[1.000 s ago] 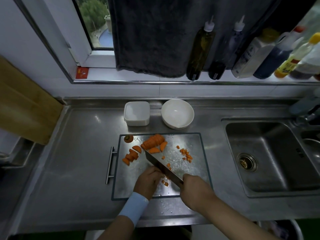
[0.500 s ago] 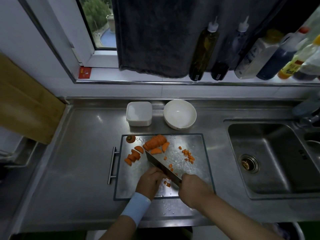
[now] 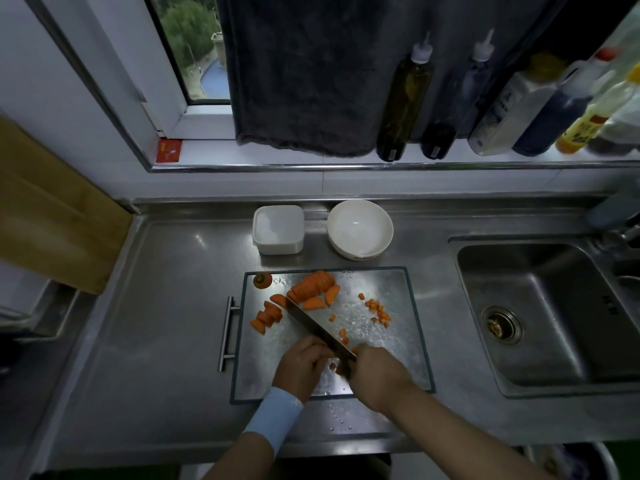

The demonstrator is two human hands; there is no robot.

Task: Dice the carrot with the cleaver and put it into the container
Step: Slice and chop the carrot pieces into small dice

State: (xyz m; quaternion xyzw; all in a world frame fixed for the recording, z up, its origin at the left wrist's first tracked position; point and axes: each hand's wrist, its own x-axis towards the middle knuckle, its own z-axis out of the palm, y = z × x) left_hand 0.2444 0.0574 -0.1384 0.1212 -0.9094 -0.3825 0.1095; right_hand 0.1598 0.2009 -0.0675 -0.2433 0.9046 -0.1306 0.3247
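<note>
By the board's [image 3: 398, 344] near edge the right hand [image 3: 377, 375] grips the cleaver [image 3: 319, 328], blade slanting toward the far-left corner, left hand [image 3: 300, 365] curled beside it, its hold hidden; the sliced carrot [image 3: 313, 285] lies at the far edge.

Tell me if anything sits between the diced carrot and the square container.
Only the stack of carrot slices, at the far edge of the board, lies roughly on the line from the dice to the container. The bowl stands beside the container, off that path.
</note>
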